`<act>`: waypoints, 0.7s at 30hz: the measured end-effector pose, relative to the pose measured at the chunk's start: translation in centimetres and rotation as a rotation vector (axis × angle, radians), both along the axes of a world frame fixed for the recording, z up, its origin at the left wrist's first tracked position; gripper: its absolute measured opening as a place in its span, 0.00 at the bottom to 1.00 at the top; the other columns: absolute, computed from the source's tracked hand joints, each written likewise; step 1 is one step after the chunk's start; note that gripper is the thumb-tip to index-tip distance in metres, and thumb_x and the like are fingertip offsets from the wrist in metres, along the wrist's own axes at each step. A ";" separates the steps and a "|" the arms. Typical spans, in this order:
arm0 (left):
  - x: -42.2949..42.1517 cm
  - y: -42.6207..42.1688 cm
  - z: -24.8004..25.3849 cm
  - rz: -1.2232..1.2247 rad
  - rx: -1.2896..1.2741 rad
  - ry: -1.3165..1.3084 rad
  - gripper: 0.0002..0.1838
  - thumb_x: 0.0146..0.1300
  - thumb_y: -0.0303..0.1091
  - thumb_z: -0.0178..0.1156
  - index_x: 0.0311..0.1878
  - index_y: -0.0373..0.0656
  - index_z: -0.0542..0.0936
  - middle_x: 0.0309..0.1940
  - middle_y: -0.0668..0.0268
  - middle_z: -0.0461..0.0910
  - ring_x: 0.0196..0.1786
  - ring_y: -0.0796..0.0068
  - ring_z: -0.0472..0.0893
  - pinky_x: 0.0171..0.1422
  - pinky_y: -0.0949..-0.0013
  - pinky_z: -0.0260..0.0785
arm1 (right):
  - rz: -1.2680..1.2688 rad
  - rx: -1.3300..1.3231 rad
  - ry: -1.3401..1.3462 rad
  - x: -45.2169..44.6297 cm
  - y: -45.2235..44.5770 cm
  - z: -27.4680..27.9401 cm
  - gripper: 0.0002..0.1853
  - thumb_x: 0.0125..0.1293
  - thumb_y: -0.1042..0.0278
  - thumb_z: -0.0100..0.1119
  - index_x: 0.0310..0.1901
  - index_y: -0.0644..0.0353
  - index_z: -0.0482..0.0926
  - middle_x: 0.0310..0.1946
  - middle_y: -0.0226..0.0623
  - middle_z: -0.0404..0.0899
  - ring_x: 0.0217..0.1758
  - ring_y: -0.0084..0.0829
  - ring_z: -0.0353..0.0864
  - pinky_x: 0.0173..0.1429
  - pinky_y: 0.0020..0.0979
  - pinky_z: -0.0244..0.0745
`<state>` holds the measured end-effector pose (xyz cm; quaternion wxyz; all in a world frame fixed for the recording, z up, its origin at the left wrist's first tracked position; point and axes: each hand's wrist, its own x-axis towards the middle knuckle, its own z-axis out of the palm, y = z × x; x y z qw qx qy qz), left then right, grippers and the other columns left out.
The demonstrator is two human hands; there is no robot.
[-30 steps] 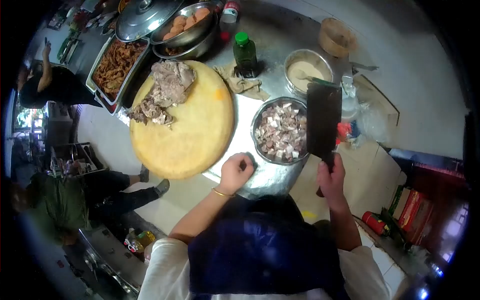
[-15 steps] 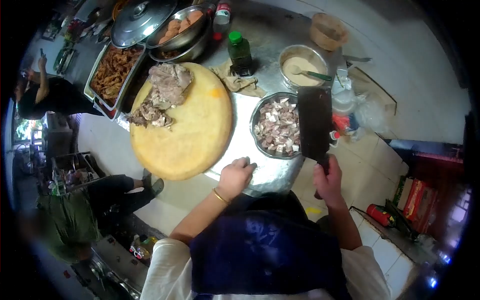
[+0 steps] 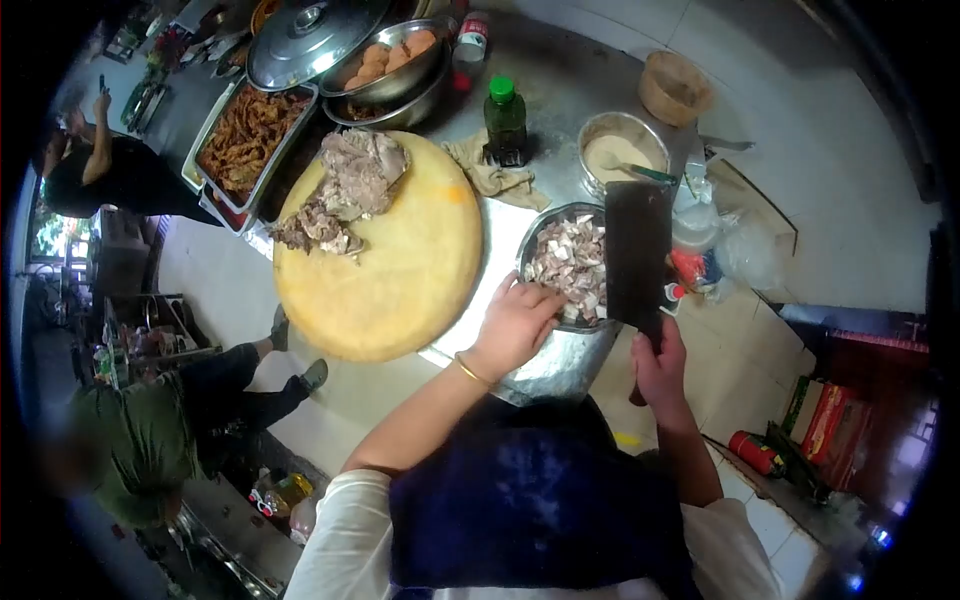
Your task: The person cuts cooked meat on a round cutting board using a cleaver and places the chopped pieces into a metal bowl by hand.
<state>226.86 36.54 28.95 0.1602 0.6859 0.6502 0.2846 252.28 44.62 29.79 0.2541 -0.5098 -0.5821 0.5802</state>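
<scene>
My right hand (image 3: pixel 660 368) is closed round the handle of a dark cleaver (image 3: pixel 638 255). The wide blade is raised and, from here, covers the right part of a metal bowl (image 3: pixel 524 232). Diced meat (image 3: pixel 568 262), pale and brownish, fills the bowl. My left hand (image 3: pixel 518 325) is at the bowl's near left rim, its fingers curled over the edge; the fingertips are partly hidden. To the left, a large cooked piece of meat (image 3: pixel 362 178) lies on a round yellow chopping board (image 3: pixel 400 290).
Behind the bowl stand a pot of pale sauce (image 3: pixel 610 150) with a spoon and a green-capped bottle (image 3: pixel 505 125) beside a cloth (image 3: pixel 515 187). A tray of browned meat (image 3: pixel 245 145) is at the back left. Two other people (image 3: pixel 125 180) are at the left.
My left hand has moved forward and right from the table's front edge to the bowl's rim. The right hand still holds the cleaver up. The view has shifted slightly.
</scene>
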 end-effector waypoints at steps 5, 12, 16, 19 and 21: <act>-1.7 -1.8 -4.2 -0.038 0.077 0.082 0.12 0.57 0.43 0.70 0.45 0.54 0.87 0.44 0.69 0.81 0.60 0.62 0.78 0.73 0.41 0.60 | 0.007 0.036 0.028 1.2 -0.4 -0.7 0.09 0.70 0.70 0.57 0.49 0.59 0.73 0.29 0.25 0.71 0.28 0.18 0.72 0.29 0.26 0.71; -2.6 -3.1 -1.7 0.153 0.237 0.074 0.17 0.59 0.42 0.69 0.50 0.48 0.85 0.45 0.66 0.81 0.53 0.58 0.78 0.68 0.50 0.67 | 0.016 -0.005 0.045 -0.5 -1.1 0.3 0.11 0.71 0.69 0.54 0.53 0.59 0.72 0.30 0.26 0.72 0.26 0.18 0.72 0.27 0.24 0.72; -8.3 -4.8 0.5 0.218 0.309 0.046 0.16 0.57 0.38 0.67 0.48 0.46 0.84 0.50 0.61 0.82 0.51 0.56 0.79 0.59 0.50 0.69 | 0.061 0.029 0.028 -2.7 -1.8 1.4 0.12 0.71 0.69 0.54 0.53 0.61 0.72 0.31 0.27 0.73 0.26 0.19 0.73 0.26 0.25 0.72; -15.9 -7.4 -1.0 0.629 0.182 0.172 0.19 0.56 0.32 0.63 0.53 0.44 0.81 0.51 0.55 0.81 0.53 0.50 0.78 0.59 0.50 0.70 | 0.098 0.013 0.061 -5.4 -3.5 2.8 0.12 0.70 0.70 0.55 0.54 0.61 0.72 0.30 0.28 0.74 0.26 0.19 0.74 0.26 0.26 0.72; -21.1 -8.9 -1.5 0.699 0.146 0.307 0.22 0.55 0.30 0.63 0.55 0.45 0.80 0.57 0.58 0.78 0.59 0.54 0.75 0.63 0.52 0.67 | 0.136 -0.019 0.082 -7.6 -4.8 3.2 0.13 0.70 0.71 0.55 0.54 0.62 0.72 0.30 0.28 0.74 0.25 0.20 0.74 0.26 0.27 0.73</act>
